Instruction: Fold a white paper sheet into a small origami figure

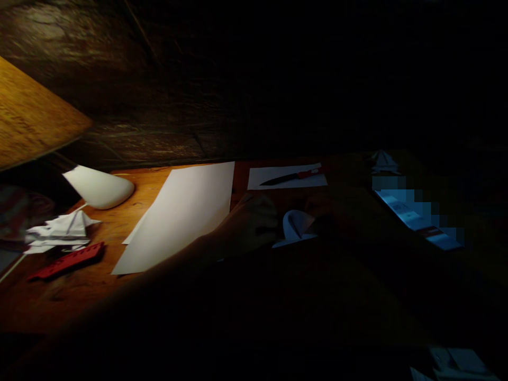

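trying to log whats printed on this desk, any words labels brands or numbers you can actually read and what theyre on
No text can be read with certainty.
The printed strip at the right has marks, but they are too blurred to read, and part of it is pixelated.
The red ruler has markings too small to read.
The papers at the lower right are too dark to read.

L hand (252, 225), at edge of lg wht sheet (178, 217), by folded wht paper (293, 227), red-handled knife (291, 178) beyond
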A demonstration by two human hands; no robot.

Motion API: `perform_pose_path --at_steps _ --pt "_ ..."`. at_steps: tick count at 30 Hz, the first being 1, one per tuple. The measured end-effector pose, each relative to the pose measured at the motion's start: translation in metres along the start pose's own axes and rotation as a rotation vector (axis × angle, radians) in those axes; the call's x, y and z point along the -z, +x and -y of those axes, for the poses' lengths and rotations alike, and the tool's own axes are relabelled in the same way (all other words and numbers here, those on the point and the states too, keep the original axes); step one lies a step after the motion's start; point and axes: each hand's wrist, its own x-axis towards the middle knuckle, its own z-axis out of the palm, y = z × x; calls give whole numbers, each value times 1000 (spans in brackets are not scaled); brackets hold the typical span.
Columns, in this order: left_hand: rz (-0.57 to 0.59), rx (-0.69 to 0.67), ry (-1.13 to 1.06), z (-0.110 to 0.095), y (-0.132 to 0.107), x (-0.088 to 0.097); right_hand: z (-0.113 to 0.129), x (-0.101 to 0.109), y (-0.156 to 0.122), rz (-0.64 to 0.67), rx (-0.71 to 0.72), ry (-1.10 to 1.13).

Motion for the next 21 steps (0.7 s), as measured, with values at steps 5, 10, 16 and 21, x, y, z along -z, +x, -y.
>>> perform_pose_path --at_steps 5,10,16,21 --pt "-69 17 -28 -7 0 -4 -1 -4 1 -39 -8 -54" --pt "-95 31 -11 -12 0 -7 2 -8 2 -79 -28 -100" --pt "-101 18 -27 -10 -1 -6 21 -7 3 -119 -49 -162" --pt "-101 -15 7 -7 -1 -9 27 -6 4 -134 -40 -174"
